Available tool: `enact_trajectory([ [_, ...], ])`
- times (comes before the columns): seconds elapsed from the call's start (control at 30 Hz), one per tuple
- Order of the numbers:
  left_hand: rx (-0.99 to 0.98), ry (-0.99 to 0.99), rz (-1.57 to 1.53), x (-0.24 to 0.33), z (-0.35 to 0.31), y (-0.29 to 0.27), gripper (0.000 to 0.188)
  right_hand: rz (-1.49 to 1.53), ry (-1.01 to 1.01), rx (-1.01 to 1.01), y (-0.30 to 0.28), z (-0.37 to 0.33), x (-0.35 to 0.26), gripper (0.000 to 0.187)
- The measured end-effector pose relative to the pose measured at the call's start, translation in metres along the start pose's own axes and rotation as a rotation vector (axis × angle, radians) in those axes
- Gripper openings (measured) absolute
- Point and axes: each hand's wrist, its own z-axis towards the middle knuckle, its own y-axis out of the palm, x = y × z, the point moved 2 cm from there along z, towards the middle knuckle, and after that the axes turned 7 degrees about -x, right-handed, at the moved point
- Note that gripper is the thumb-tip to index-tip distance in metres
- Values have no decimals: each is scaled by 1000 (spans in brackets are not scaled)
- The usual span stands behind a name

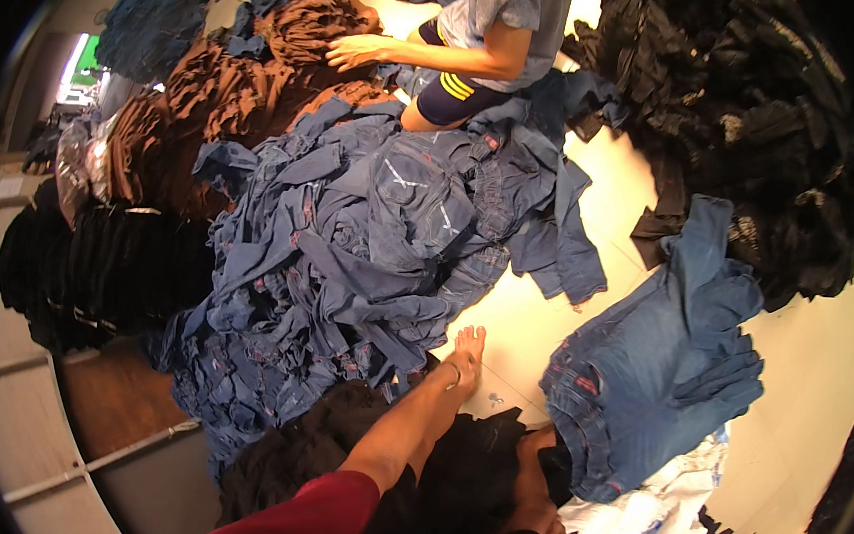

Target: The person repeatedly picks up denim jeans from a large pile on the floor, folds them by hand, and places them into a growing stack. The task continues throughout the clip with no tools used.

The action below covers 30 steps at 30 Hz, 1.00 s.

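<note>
My right hand (536, 446) reaches down from the lower edge and rests on black cloth (477, 462) at the near edge of a stack of folded blue jeans (655, 365). Its fingers are in shadow, so its grip is unclear. My left hand is out of view. My bare leg, in red shorts, stretches forward, its foot (466, 355) touching the large heap of loose blue jeans (369, 242).
Brown garments (209, 99) lie at the back left, where a seated person's hand (354, 50) and a second person's hand (367, 13) work. Black clothing piles (749, 122) fill the right; another black pile (96, 261) sits left. White cloth (648, 515) lies under the jeans stack.
</note>
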Motion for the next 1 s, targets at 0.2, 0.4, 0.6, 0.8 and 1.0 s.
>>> enact_trajectory([
  [0.2, 428, 214, -710, -20, 161, -167, 81, 175, 96, 189, 30, -2, -79, 43],
  [0.4, 610, -248, -1040, 35, 244, -236, 121, 101, 414, 289, 42, -9, -132, 68],
  [0.6, 728, 395, -920, 101, 142, -190, 79, 131, 202, 255, 47, -14, -126, 41],
  [0.8, 620, 685, -165, 169, -134, -62, 50, -191, -349, 134, 50, -43, -236, 44],
  [1.0, 490, 696, 52, 193, -332, 0, 50, 78, -251, -763, 79, 2, -358, 102],
])
